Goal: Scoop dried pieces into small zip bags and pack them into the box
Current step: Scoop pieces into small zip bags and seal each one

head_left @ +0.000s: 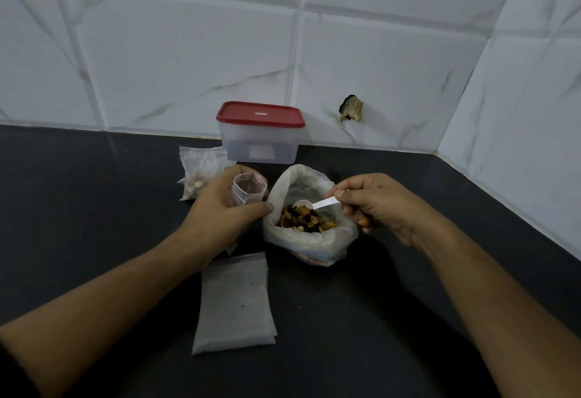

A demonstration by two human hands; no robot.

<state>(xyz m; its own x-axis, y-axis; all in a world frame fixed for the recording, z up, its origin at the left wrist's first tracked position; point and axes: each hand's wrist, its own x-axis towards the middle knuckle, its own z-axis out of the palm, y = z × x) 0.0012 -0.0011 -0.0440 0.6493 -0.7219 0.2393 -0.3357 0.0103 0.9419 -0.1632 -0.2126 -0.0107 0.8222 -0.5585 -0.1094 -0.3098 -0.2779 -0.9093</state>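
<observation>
- Dried pieces (306,220), brown, dark and yellow, lie heaped in the big bag (309,245), which stands open on the counter (94,209) near the middle.
- Right hand (377,205): fingers (341,194) curled, pinching the flat handle of the white scoop (306,205). The bowl sits at the far edge of the heap, touching the pieces. The handle's end is hidden in the grip.
- Left hand (220,212): thumb and fingers clamped round a small zip bag (248,188), held upright with its mouth open, just beside the big bag's left rim. The palm hides its lower part, so I cannot tell whether anything is in it.
- Behind the left hand a filled bag (201,168) lies on the counter, partly covered by the knuckles.
- Box (261,146): clear, with its red lid (260,113) on, standing against the tiled wall (188,51) behind both bags.
- Between the forearms, a flat stack of empty bags (234,300) lies on the counter, its top edge near the left wrist.
- A dark chipped hole (351,109) shows in the tile right of the box.
</observation>
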